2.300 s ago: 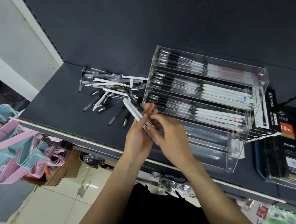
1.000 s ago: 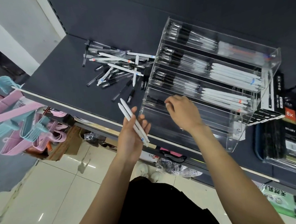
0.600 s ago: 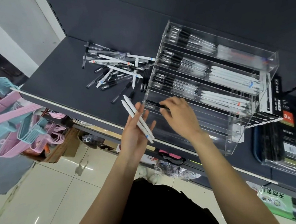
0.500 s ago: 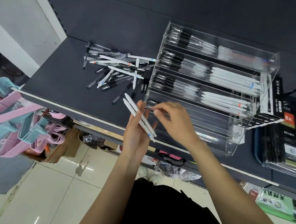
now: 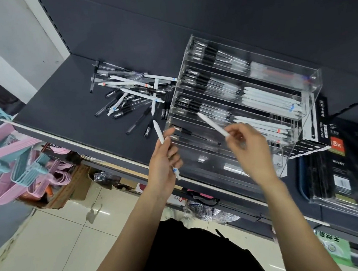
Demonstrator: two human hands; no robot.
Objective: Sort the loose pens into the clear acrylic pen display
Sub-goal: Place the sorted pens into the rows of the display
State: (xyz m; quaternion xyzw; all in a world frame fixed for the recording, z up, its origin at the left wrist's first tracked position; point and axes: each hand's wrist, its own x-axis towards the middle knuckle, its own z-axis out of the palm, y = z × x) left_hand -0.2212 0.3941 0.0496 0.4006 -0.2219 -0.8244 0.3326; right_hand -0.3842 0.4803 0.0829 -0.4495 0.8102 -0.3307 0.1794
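Setting: dark shelf (image 5: 55,99) carrying a clear acrylic pen display (image 5: 247,97) with stepped tiers.
Left hand (image 5: 164,161): fingers curled round one white pen (image 5: 159,132); its tip rises above the fingers, just beside the display's left front corner.
Right hand (image 5: 249,148): thumb and fingers pinch the lower end of a second white pen (image 5: 212,124), which is held tilted in front of the display's middle tiers, tip toward the upper left. Not yet inside any tier.
Display, back tiers: clear-barrelled pens with black grips (image 5: 208,83) on the left, white pens (image 5: 267,99) bunched on the right.
Display, next tier forward: one black-gripped pen (image 5: 193,133) lies alone.
Display, frontmost tiers: look empty, though reflections make this uncertain.
Loose pile (image 5: 132,96): many pens, white and clear-black mixed, crossed over one another on the shelf just left of the display.
Progress (judgement): partly done. Several tiers are stocked and grouped by type; the pile is large and two pens are in hand.
Remaining (judgement): place both held white pens, likely with the white group, then work through the pile.
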